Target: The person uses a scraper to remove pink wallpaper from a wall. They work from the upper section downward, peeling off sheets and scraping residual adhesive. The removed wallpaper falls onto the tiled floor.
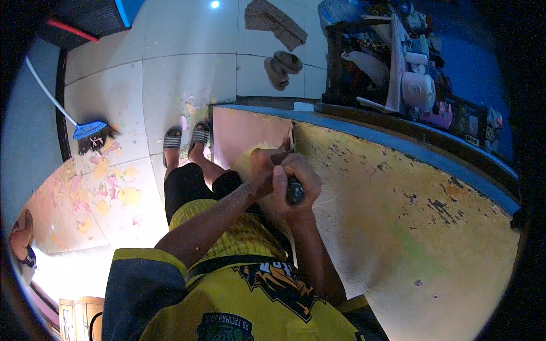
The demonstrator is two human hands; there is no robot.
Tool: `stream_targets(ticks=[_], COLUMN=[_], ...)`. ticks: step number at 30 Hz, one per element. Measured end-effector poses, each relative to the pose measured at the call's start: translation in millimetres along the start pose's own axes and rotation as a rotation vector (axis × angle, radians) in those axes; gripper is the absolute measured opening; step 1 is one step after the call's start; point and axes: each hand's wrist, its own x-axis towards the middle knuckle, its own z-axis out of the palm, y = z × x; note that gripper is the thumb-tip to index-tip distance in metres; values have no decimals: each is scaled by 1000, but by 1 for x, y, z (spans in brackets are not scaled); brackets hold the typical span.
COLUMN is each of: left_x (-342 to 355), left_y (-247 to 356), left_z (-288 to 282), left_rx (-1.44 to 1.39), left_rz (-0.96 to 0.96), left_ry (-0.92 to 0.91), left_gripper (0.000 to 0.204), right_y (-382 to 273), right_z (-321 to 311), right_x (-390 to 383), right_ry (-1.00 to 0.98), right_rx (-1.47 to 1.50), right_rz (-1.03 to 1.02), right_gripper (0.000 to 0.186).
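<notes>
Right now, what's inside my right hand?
A handle is in your right hand: its dark, rounded end shows beside your thumb. The part wrapped in your grip is covered, so I can't tell the handle's full shape.

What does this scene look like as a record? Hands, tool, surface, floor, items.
right hand: closed around dark-handled tool
left hand: beside the right, near the tool's far end; grip partly hidden
tool type: unclear, working end mostly covered
wall: worn yellow, pink patch, blue strip along far edge
floor: pale tiles, scattered pink and yellow flakes
items: blue-headed broom, slippers, brown mat
</notes>
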Motion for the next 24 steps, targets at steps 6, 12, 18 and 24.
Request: stream_targets(ticks=[6, 12, 18, 24], left_x=[5, 3, 1, 7], left_y=[29, 36, 49, 52], left_z=[0, 3, -2, -5], left_rx=[118, 137, 464, 466], left_rz=[153, 233, 207, 212], left_ry=[86, 109, 49, 69], left_gripper=[22, 22, 15, 15], right_y=[-8, -15, -14, -14], right_z=[-1, -1, -5, -6], right_x=[9, 7, 6, 5], right_ry=[13, 21, 91, 29], right_rx=[-1, -47, 59, 50], right_rz=[-27, -16, 73, 53], right_gripper=[10, 10, 9, 12])
